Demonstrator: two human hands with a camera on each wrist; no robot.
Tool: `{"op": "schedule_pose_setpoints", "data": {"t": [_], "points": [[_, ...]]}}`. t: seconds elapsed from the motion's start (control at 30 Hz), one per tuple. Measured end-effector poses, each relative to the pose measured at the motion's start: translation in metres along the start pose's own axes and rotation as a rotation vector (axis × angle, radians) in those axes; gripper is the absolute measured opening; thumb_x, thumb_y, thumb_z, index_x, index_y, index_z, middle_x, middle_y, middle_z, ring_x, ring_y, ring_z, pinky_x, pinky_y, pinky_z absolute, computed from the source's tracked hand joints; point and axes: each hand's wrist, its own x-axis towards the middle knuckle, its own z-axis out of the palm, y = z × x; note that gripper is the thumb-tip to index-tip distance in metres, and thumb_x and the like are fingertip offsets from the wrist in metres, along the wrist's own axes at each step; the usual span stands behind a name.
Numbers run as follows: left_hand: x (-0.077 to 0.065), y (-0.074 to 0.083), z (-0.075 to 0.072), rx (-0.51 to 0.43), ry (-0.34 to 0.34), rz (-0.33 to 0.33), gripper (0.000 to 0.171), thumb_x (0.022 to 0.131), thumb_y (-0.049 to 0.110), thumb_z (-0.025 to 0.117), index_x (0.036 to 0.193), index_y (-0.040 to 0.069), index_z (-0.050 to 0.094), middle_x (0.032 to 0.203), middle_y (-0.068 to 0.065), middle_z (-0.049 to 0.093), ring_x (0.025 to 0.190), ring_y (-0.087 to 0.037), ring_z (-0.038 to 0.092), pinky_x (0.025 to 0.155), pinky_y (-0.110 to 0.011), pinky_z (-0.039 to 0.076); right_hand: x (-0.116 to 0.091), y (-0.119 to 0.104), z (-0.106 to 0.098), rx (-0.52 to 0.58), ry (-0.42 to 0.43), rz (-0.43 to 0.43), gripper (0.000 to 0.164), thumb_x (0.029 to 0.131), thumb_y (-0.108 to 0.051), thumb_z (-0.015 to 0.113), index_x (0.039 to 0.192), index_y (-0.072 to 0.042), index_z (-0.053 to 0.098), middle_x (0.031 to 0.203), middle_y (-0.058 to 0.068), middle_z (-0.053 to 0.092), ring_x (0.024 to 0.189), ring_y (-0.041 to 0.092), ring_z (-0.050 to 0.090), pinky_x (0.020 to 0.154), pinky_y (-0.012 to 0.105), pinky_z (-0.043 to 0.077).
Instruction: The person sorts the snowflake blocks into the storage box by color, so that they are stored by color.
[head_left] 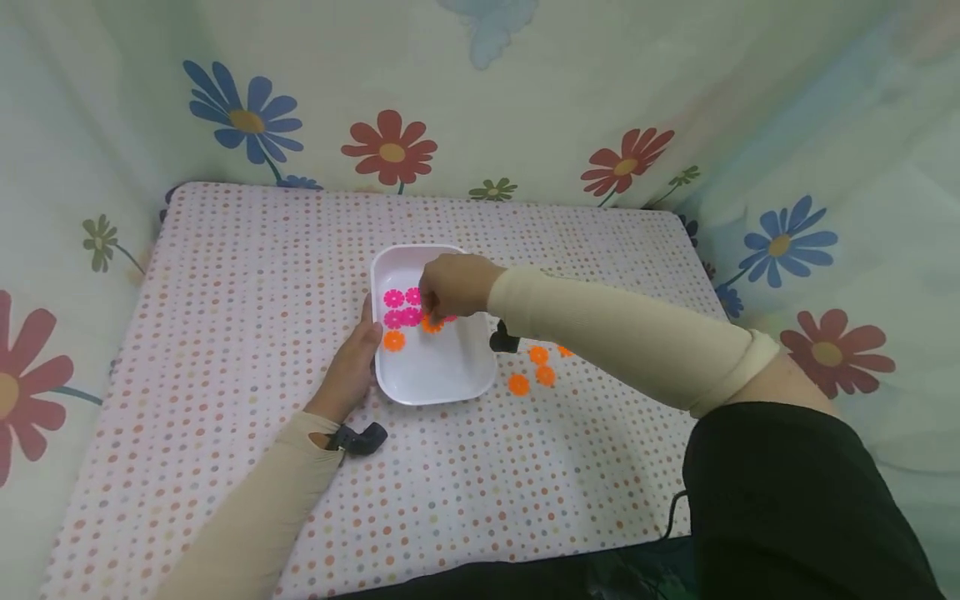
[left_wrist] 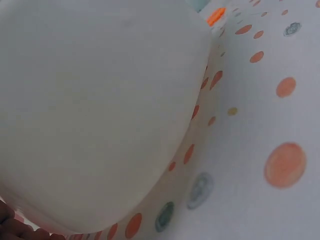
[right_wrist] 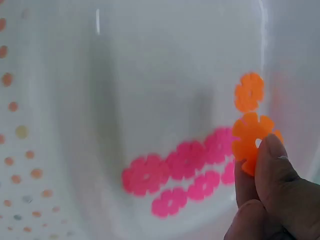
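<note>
My right hand [head_left: 457, 287] is over the white plastic tray [head_left: 435, 375], pinching an orange flower-shaped piece [right_wrist: 246, 140] between thumb and finger. Below it in the tray lie several pink flower-shaped pieces [right_wrist: 186, 160] in two rows. One orange flower-shaped piece [head_left: 393, 340] lies on the tray floor at the left, under the pink rows. My left hand [head_left: 348, 367] holds the tray's left side, thumb at the rim. In the left wrist view, the tray's outer wall [left_wrist: 100, 110] fills much of the picture, and only a few fingertips [left_wrist: 20, 230] show.
Several loose orange flower-shaped pieces [head_left: 545, 376] lie on the table to the right of the tray, some partly behind the right forearm. A dotted cloth [head_left: 262, 275] covers the table. Flower-printed curtains [head_left: 510, 100] hang behind and at both sides.
</note>
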Motion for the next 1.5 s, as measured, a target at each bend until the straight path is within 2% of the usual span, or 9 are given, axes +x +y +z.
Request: {"op": "schedule_pose_setpoints", "data": {"t": [0.1,0.23,0.37,0.7,0.9,1.0,1.27,1.37,1.5], "points": [[0.0,0.003,0.007,-0.009,-0.021,0.005,0.062,0.114,0.044,0.028,0.166,0.041,-0.004,0.176,0.009,0.004,0.162,-0.027,0.017,0.132,-0.056,0.015,0.016,-0.004,0.008,-0.064,-0.036,-0.008,0.016,0.092,-0.031,0.082,0.099,-0.018,0.076,0.095,-0.003,0.073,0.091,0.017,0.064,0.084,0.03,0.056],[0.003,0.01,0.014,0.005,-0.036,0.027,0.062,0.114,0.041,0.028,0.167,0.038,-0.003,0.176,0.012,0.0,0.164,-0.022,0.01,0.133,-0.054,0.009,0.026,0.004,0.018,-0.052,-0.058,0.02,0.014,0.093,-0.029,0.081,0.098,-0.016,0.076,0.095,-0.002,0.074,0.086,0.017,0.066,0.082,0.029,0.056],[0.007,0.017,0.018,0.035,-0.049,0.038,0.061,0.113,0.042,0.029,0.167,0.039,-0.001,0.174,0.02,-0.005,0.164,-0.014,0.0,0.134,-0.052,0.004,0.027,0.014,0.026,-0.047,-0.069,0.047,0.011,0.094,-0.028,0.078,0.097,-0.017,0.075,0.097,-0.002,0.073,0.087,0.018,0.065,0.082,0.03,0.056],[0.01,0.022,0.016,0.089,-0.059,0.021,0.063,0.113,0.046,0.026,0.168,0.032,-0.002,0.173,0.02,-0.006,0.163,-0.014,-0.002,0.134,-0.05,0.004,0.023,0.017,0.03,-0.131,0.006,0.012,0.017,0.092,-0.033,0.081,0.094,-0.017,0.073,0.092,-0.003,0.071,0.089,0.018,0.062,0.081,0.033,0.054],[0.002,0.017,-0.002,0.098,-0.015,0.011,0.063,0.113,0.049,0.025,0.167,0.036,-0.004,0.173,0.021,-0.008,0.163,-0.013,-0.003,0.133,-0.051,0.003,-0.009,0.017,-0.007,-0.052,0.123,0.032,0.016,0.091,-0.034,0.083,0.096,-0.021,0.075,0.088,-0.006,0.072,0.087,0.018,0.065,0.08,0.031,0.057],[-0.006,0.012,-0.016,0.099,0.015,0.011,0.062,0.113,0.045,0.027,0.166,0.038,-0.005,0.173,0.021,-0.007,0.163,-0.013,-0.004,0.133,-0.055,0.003,-0.031,0.037,-0.013,-0.058,0.141,0.047,0.015,0.092,-0.032,0.082,0.1,-0.02,0.077,0.092,-0.005,0.073,0.089,0.019,0.065,0.083,0.034,0.057],[-0.026,0.008,-0.041,0.128,0.054,-0.015,0.061,0.113,0.047,0.026,0.165,0.043,-0.006,0.174,0.019,-0.004,0.164,-0.02,-0.001,0.131,-0.062,0.005,-0.049,0.126,0.066,0.066,-0.044,0.112,0.031,0.087,-0.025,0.086,0.115,-0.022,0.074,0.118,-0.002,0.072,0.11,0.021,0.064,0.1,0.045,0.055],[-0.028,0.006,-0.046,0.136,0.064,-0.009,0.061,0.113,0.048,0.025,0.165,0.044,-0.006,0.175,0.016,-0.003,0.164,-0.021,0.0,0.131,-0.062,0.006,-0.05,0.139,0.086,0.128,-0.007,0.097,0.03,0.084,-0.024,0.088,0.11,-0.023,0.073,0.117,-0.002,0.071,0.111,0.021,0.064,0.101,0.046,0.054],[-0.029,0.004,-0.049,0.131,0.081,0.002,0.061,0.112,0.049,0.024,0.165,0.042,-0.004,0.176,0.013,0.001,0.164,-0.021,0.001,0.131,-0.062,0.005,-0.053,0.14,0.092,0.119,0.088,0.097,0.026,0.082,-0.025,0.089,0.103,-0.022,0.074,0.114,-0.003,0.072,0.107,0.021,0.066,0.098,0.045,0.055]]}}
